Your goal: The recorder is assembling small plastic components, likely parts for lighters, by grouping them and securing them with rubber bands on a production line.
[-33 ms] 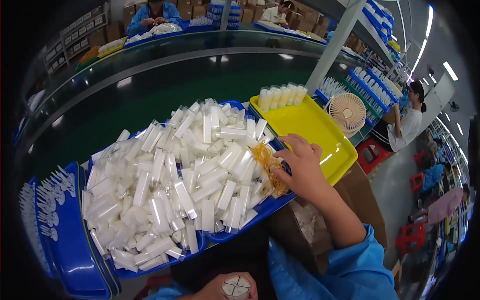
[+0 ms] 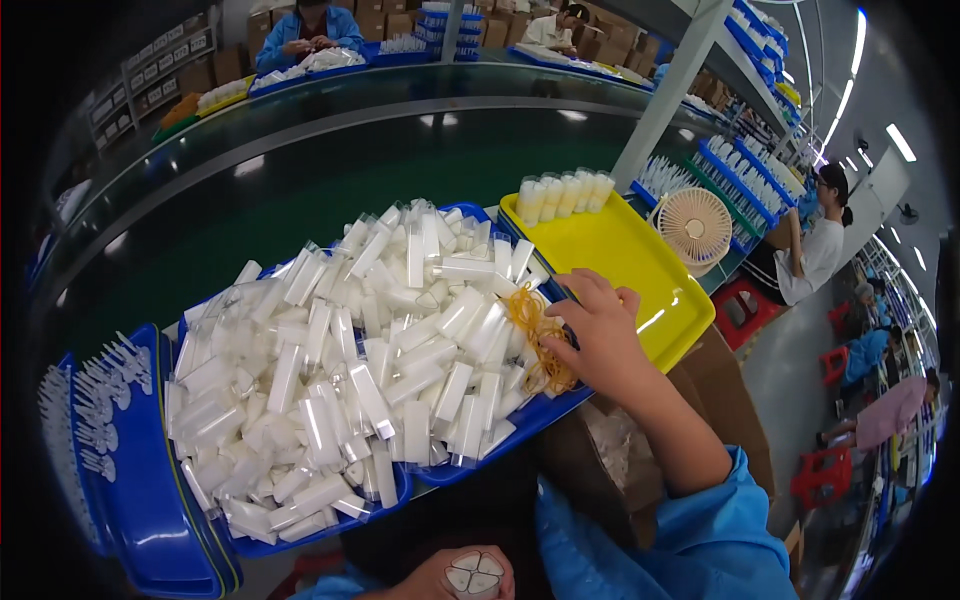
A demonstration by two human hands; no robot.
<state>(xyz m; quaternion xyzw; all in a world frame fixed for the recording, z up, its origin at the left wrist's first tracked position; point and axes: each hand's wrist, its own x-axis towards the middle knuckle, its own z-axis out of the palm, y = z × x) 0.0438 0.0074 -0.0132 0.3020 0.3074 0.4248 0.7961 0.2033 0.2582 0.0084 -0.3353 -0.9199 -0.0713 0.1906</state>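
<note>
My left hand [image 2: 430, 580], low at the picture's bottom edge, is closed around a bundle of white wedge-shaped pieces [image 2: 474, 574], whose ends face up in a round cluster. Fingers apart and curved, my right hand [image 2: 607, 335] is over a tangle of yellow rubber bands [image 2: 541, 345]; whether the fingertips touch the bands I cannot tell. The bands lie at the right end of a blue tray [image 2: 508, 440]. Heaped in that tray are many white pieces in clear plastic sleeves [image 2: 371, 398].
A yellow tray [image 2: 640, 262] with several upright white bundles [image 2: 566, 193] adjoins on the right, near a round fan [image 2: 694, 227] and a grey post [image 2: 668, 95]. Stacked blue trays [image 2: 150, 500] stand left. Beyond runs a green conveyor belt [image 2: 380, 160]; other people work farther off.
</note>
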